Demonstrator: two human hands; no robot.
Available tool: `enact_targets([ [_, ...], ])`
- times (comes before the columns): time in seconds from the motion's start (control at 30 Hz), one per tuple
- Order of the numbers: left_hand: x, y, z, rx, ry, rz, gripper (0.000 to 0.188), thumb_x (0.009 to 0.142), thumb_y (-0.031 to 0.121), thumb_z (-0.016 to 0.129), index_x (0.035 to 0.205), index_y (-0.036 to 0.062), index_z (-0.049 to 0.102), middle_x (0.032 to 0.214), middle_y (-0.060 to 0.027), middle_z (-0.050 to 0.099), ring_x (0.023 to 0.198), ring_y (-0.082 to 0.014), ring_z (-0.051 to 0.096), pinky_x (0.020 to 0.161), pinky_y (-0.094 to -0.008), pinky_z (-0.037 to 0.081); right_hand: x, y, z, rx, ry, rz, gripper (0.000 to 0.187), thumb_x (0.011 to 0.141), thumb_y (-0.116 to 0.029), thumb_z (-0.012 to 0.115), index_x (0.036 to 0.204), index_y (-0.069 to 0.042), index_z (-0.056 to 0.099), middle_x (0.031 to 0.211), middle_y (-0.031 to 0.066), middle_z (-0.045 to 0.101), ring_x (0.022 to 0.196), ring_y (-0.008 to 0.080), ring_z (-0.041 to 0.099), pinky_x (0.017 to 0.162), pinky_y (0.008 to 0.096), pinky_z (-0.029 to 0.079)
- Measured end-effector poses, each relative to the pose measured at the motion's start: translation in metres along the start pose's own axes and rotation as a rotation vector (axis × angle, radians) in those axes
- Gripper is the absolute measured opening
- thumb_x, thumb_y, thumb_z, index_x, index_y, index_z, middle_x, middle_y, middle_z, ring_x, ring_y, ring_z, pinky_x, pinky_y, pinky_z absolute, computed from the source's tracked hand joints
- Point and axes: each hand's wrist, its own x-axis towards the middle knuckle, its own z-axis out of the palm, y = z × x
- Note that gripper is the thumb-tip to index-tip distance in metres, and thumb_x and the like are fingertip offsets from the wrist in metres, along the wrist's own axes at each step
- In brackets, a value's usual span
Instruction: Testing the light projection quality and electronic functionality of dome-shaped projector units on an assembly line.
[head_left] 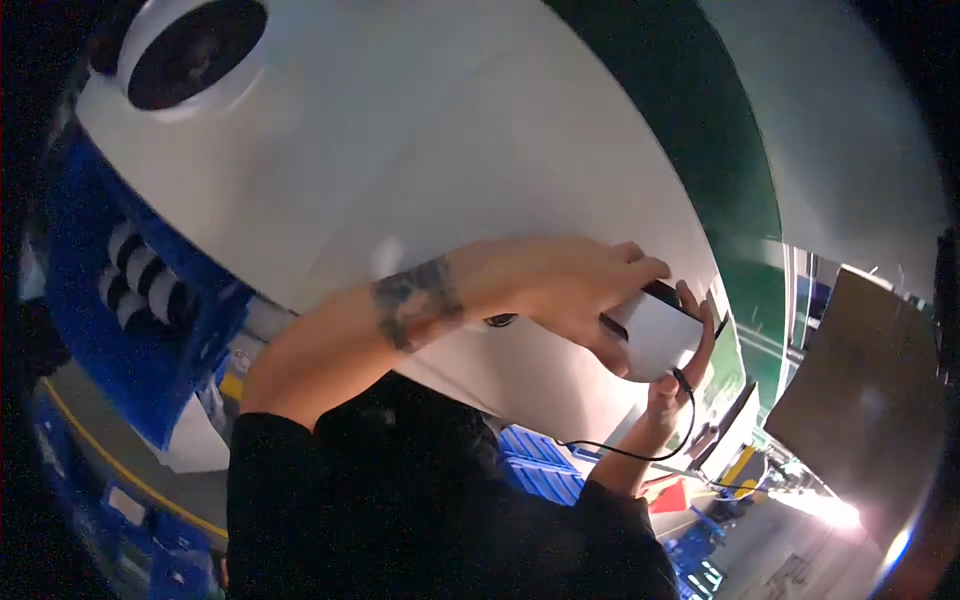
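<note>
Both my hands meet on a white box-shaped device [660, 335] with dark edges, held above the right part of the white table. My left hand [585, 295] reaches across from the left, its fingers closed over the device's top and near side. Around the right side wrap the fingers of my right hand [704, 350]. A thin black cable [692, 420] runs from the device's lower corner, beside my right fingers, and loops down past my right forearm. The device's far side is hidden, and its exact kind cannot be made out.
The white table [450, 130] spreads ahead, with a white round container [125, 60] with a dark opening at far left. A small dark round thing [500, 321] shows beside my left forearm. A blue bin [90, 280] holds several black-and-white rolls [150, 275]. A green strip [690, 140] lies beyond.
</note>
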Motion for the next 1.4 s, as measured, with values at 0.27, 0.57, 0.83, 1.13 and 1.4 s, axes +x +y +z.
enact_targets([
  [0.27,0.007,-0.002,0.004,0.009,-0.068,-0.126,0.122,0.064,0.035,0.098,0.158,-0.0056,0.031,0.157,-0.0255,0.047,0.144,-0.0371,0.048,0.121,-0.042,0.038,-0.008,0.031,-0.012,0.14,-0.1,-0.136,0.112,0.073,-0.063,0.088,0.153,0.001,0.044,0.158,0.0314,0.042,0.144,0.0446,0.047,0.117,0.0537,0.04],
  [0.57,0.01,0.004,0.008,-0.165,-0.007,-0.16,0.138,0.055,0.008,0.102,0.164,0.0049,0.019,0.164,-0.0168,0.04,0.154,-0.0311,0.036,0.128,-0.0418,0.028,-0.021,0.048,-0.014,-0.088,-0.05,-0.421,0.093,0.075,-0.059,0.087,0.146,-0.011,0.051,0.157,0.0389,0.037,0.133,0.0555,0.052,0.107,0.0587,0.047],
  [0.83,-0.006,-0.011,0.007,-0.112,0.016,-0.274,0.13,0.054,0.011,0.103,0.161,0.0052,0.029,0.158,-0.016,0.048,0.147,-0.0307,0.046,0.124,-0.042,0.036,-0.027,0.035,-0.009,-0.22,0.073,-0.403,0.088,0.077,-0.06,0.085,0.142,-0.011,0.053,0.144,0.03,0.051,0.118,0.0468,0.061,0.096,0.0553,0.052],
  [1.13,0.007,-0.004,-0.006,-0.097,-0.056,-0.272,0.11,0.06,0.014,0.098,0.154,0.0016,0.042,0.133,-0.0126,0.064,0.125,-0.0244,0.06,0.11,-0.0412,0.048,-0.02,0.012,-0.011,-0.357,0.121,-0.335,0.089,0.076,-0.061,0.085,0.137,-0.004,0.056,0.133,0.0219,0.061,0.113,0.039,0.065,0.097,0.0486,0.05],
  [1.4,0.0,-0.009,-0.003,-0.026,-0.05,-0.162,0.119,0.063,0.021,0.1,0.161,0.0066,0.032,0.15,-0.0141,0.055,0.132,-0.0277,0.055,0.11,-0.0429,0.046,-0.021,0.005,-0.007,-0.334,0.155,-0.32,0.094,0.08,-0.06,0.083,0.145,-0.002,0.048,0.134,0.0241,0.06,0.119,0.0436,0.06,0.102,0.0541,0.046],
])
